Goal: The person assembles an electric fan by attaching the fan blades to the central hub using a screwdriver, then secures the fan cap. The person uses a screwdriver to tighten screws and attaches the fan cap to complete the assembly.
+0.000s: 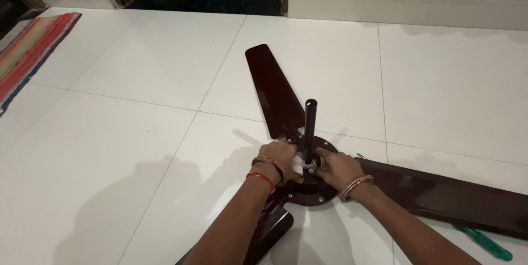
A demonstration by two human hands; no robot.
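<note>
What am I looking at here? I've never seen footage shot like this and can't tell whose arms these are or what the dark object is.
This is one picture from a camera worn on a person's head, looking down, so the two arms belong to the wearer. On the white tiled floor lies a dark brown ceiling fan, motor housing down, with its downrod standing upright. Three blades spread out: one points away, one runs right, one comes toward the camera. The left hand and right hand, both wearing bangles, rest on the hub at the rod's base; what the fingers grip there is too small to tell. A green-handled screwdriver lies beside the right blade, and a striped rug sits far left.
</note>
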